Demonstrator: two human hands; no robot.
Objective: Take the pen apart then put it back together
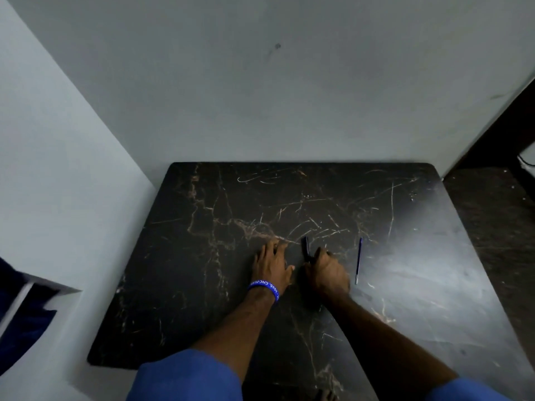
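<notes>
Two hands rest on our dark marble desk (202, 285): our left hand (272, 267) flat and spread, our right hand (328, 273) pinching the black pen barrel (306, 247), the blue refill (358, 260) lying apart at three o'clock.

Both forearms are reaching forward, hands side by side. The left hand (272, 264) is lying flat with fingers spread; the right hand (327, 270) is curling, knuckles up.
</notes>
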